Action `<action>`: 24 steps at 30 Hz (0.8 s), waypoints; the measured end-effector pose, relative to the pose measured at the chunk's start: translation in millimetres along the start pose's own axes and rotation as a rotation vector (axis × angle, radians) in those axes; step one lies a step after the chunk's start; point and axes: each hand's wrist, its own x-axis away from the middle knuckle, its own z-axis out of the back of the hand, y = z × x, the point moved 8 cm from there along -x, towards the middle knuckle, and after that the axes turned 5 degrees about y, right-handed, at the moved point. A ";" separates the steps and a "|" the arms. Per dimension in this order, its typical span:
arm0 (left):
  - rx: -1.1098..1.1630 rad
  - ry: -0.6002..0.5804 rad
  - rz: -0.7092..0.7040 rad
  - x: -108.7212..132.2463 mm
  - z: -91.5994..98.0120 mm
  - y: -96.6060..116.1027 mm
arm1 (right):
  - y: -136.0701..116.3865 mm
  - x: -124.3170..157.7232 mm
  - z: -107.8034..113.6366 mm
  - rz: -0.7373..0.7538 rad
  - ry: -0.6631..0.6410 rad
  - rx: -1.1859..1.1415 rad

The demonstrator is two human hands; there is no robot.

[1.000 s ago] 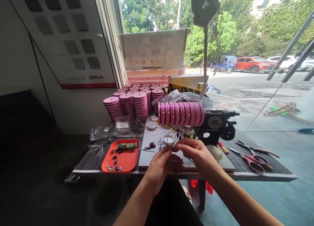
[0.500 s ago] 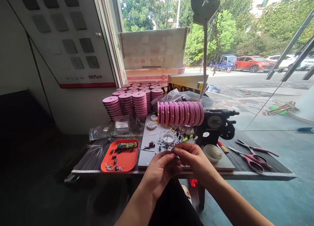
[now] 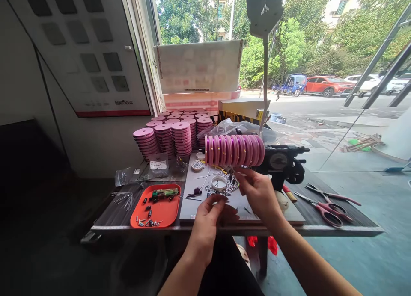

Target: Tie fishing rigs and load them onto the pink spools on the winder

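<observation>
A: Start at the left hand (image 3: pixel 207 214). Fingers apart or together?

B: Thumb and forefinger close together at the tips, low over the front of the pale board (image 3: pixel 189 208). Clamped on something or not: can't tell.

A: And the right hand (image 3: pixel 261 195)?

B: Raised higher, thumb and forefinger close together just beneath the row of pink reels (image 3: pixel 234 150). Touching the row or just short of it: can't say. Same for anything pinched there (far too small to make out).

A: And the row itself?

B: Mounted lengthwise on the black machine (image 3: pixel 279 161), above the back of the board, with small yellow marks along the front.

A: Nearest the left fingertips?

B: Just beyond, 1 white ring-shaped dish (image 3: pixel 219 190) among scattered beads (image 3: pixel 231 185). Farther left, a dark tasselled piece (image 3: pixel 194 193); toward the back, a bead dish (image 3: pixel 197 169).

A: Past the board?

B: On the left, an orange tray (image 3: pixel 138 210) bearing 1 green-and-black piece (image 3: pixel 165 193) and loose black parts (image 3: pixel 148 208). On the right, scissors (image 3: pixel 316 205) and pliers (image 3: pixel 348 199), lying side by side.

A: Farther still?

B: At the back left, stacks of pink reels (image 3: pixel 183 140), near a labelled plastic bag (image 3: pixel 159 164). Out on the street, a blue three-wheeler (image 3: pixel 293 85) beside a red car (image 3: pixel 329 86).
</observation>
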 end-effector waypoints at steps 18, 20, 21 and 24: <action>-0.074 -0.171 -0.160 -5.9 -40.7 16.3 | 2.4 2.6 -18.1 -0.347 -0.232 -0.398; 0.035 -0.224 -0.007 1.5 -37.3 1.1 | 4.5 8.5 -23.4 -0.390 -0.279 -0.432; 0.076 -0.243 0.071 6.2 -35.0 -6.3 | 5.5 11.2 -25.7 -0.415 -0.296 -0.453; 0.120 -0.238 0.195 18.1 -24.0 -21.1 | 8.0 15.4 -28.0 -0.463 -0.306 -0.494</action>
